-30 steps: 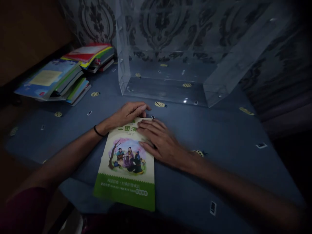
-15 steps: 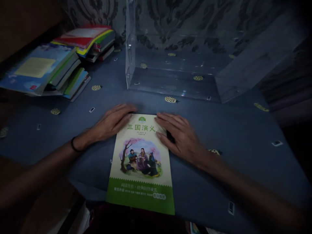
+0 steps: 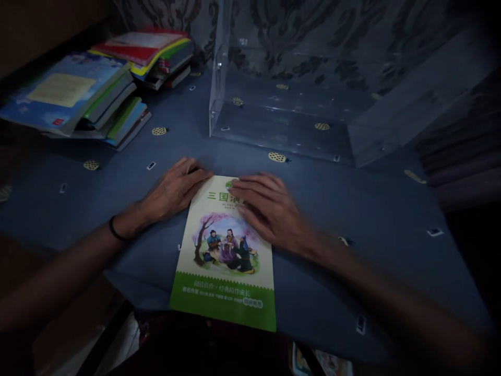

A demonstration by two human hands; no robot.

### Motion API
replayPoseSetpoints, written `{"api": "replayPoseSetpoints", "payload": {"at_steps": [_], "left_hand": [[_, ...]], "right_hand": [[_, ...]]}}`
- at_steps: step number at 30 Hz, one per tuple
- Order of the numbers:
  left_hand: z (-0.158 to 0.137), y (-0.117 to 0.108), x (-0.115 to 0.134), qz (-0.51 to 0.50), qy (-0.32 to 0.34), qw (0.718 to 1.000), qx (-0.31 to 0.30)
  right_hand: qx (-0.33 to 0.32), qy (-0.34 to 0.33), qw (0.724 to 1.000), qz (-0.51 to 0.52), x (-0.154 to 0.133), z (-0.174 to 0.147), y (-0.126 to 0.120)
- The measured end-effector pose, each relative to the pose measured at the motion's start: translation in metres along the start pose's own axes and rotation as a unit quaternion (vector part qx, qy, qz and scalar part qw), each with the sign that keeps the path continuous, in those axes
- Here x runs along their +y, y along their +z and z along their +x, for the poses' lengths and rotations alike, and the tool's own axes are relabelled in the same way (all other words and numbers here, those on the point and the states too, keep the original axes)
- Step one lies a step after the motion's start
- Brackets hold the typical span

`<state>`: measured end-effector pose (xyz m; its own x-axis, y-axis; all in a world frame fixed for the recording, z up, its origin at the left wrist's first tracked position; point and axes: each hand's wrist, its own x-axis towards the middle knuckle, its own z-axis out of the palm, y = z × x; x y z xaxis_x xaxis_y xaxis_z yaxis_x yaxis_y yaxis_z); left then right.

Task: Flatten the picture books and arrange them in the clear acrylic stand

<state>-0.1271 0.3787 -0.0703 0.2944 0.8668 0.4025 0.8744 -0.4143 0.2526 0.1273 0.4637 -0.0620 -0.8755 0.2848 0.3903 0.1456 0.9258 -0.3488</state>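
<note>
A closed paperback book (image 3: 225, 245) lies face up at the table's near edge, its cream cover showing green Chinese characters, a painted group of seated figures and a green lower band. At its upper left corner rests my left hand (image 3: 174, 188), fingers stretched toward the top edge, with a dark band on the wrist. My right hand (image 3: 270, 206) lies across the upper right of the cover, fingers extended flat and hiding part of the title. Neither hand is wrapped around the book.
Books stand in two piles at the left: one topped by a blue cover (image 3: 62, 89), the other by a red cover (image 3: 143, 42). A clear acrylic box (image 3: 282, 128) sits at the back. A blue cloth with pineapple prints covers the table (image 3: 352, 193).
My right hand has slid left over the cover and now hides part of the title. My left hand stays at the upper left corner. The view has shifted slightly.
</note>
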Motion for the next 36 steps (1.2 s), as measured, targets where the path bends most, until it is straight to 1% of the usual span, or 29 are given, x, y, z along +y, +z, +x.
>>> {"api": "replayPoseSetpoints", "payload": {"at_steps": [3, 5, 8, 11, 15, 19, 24, 29, 36], "left_hand": [[-0.001, 0.0, 0.001, -0.002, -0.007, 1.0, 0.003], [-0.001, 0.0, 0.002, -0.003, -0.008, 1.0, 0.001], [0.0, -0.001, 0.001, 0.005, -0.004, 1.0, -0.009], [-0.001, -0.002, -0.001, 0.014, -0.001, 1.0, -0.023], [-0.003, -0.001, -0.003, 0.019, -0.006, 1.0, -0.021], [-0.004, 0.001, 0.0, 0.04, -0.016, 0.999, -0.019], [-0.005, 0.003, 0.001, 0.028, -0.031, 0.999, -0.013], [-0.006, 0.003, 0.001, 0.028, -0.022, 0.999, -0.007], [-0.006, 0.0, 0.007, 0.017, 0.02, 1.0, -0.01]], "right_hand": [[-0.058, -0.035, 0.997, 0.033, -0.007, 0.018, 0.009], [-0.066, -0.036, 0.997, 0.034, -0.005, 0.023, 0.015], [-0.045, -0.014, 0.998, 0.033, 0.003, 0.017, 0.018], [-0.007, 0.021, 0.999, 0.04, 0.012, 0.002, 0.012], [0.028, 0.037, 0.998, 0.048, 0.018, -0.014, 0.006], [0.024, 0.052, 0.998, 0.033, 0.017, -0.018, 0.004], [0.008, 0.063, 0.998, 0.019, 0.016, -0.017, 0.005], [0.005, 0.073, 0.997, 0.003, 0.016, -0.018, 0.006], [0.01, 0.068, 0.998, -0.005, 0.014, -0.017, 0.007]]}}
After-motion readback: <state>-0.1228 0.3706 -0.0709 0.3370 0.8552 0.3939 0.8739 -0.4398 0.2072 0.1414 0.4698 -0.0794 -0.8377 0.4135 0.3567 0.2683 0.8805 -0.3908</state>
